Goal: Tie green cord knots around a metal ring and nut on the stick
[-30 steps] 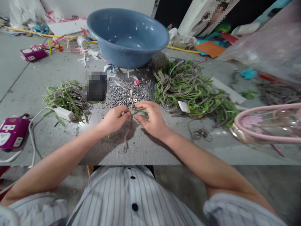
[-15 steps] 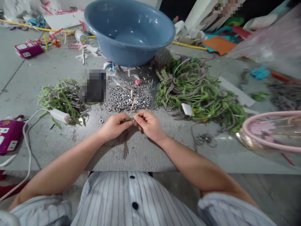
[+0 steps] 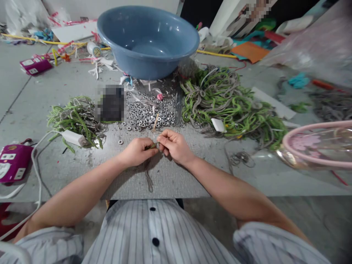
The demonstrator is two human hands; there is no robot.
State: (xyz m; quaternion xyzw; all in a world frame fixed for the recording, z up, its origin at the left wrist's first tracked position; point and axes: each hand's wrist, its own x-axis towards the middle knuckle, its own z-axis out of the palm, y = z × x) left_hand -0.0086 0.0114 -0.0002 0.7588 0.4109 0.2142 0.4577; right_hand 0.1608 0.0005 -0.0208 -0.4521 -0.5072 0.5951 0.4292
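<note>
My left hand [image 3: 139, 150] is closed in a pinch on a grey-green cord, and the cord's grey looped end [image 3: 149, 178] hangs below it over the table. Close beside it, my right hand [image 3: 175, 147] has thumb and fingers pressed together near the cord's upper end; the small thing between them is hidden. A thin wooden stick [image 3: 156, 121] stands out just beyond the fingertips. Past both hands lie many small metal nuts [image 3: 143, 119], spread over the table.
A blue basin [image 3: 148, 64] stands behind the nuts. Green and grey cords [image 3: 225, 99] are heaped to the right, with a smaller bundle [image 3: 73, 113] at left. Purple power blocks [image 3: 16, 163] and a white cable edge the left. A pink-rimmed clear container [image 3: 316, 145] sits at right.
Both hands stay together, with the fingertips slightly more apart than before. The hanging cord has shifted a little. The whole view has tilted slightly.
</note>
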